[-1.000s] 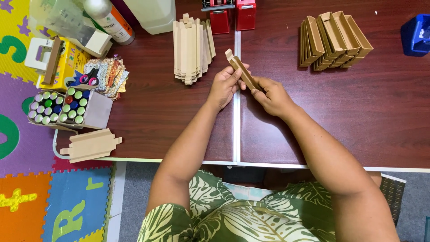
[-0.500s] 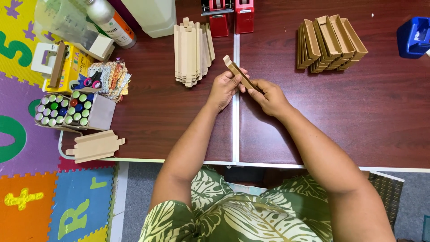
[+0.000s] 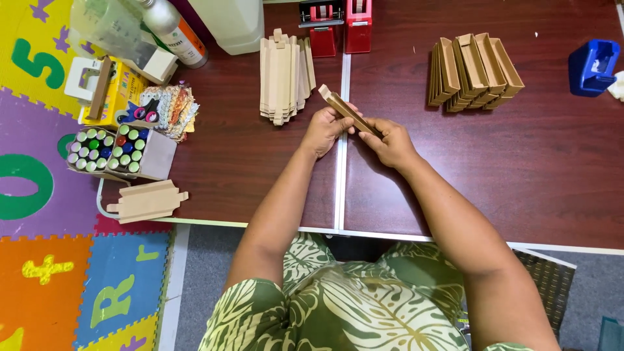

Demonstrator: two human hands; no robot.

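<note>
- A narrow brown cardboard piece [image 3: 344, 107], partly folded into a long box shape, is held slantwise above the dark wooden table [image 3: 247, 162], over the seam where two tabletops meet.
- The left hand [image 3: 323, 130] grips its upper end, fingers curled closed around it with the thumb on the near side.
- The right hand [image 3: 392, 142] pinches its lower end, fingers bent tight against the card.
- Just beyond the left hand lies a stack of flat cardboard blanks [image 3: 286, 78].
- Well to the right of the hands sits a row of folded cardboard boxes [image 3: 473, 71].
- Two red tape dispensers [image 3: 338, 26] stand at the far edge.
</note>
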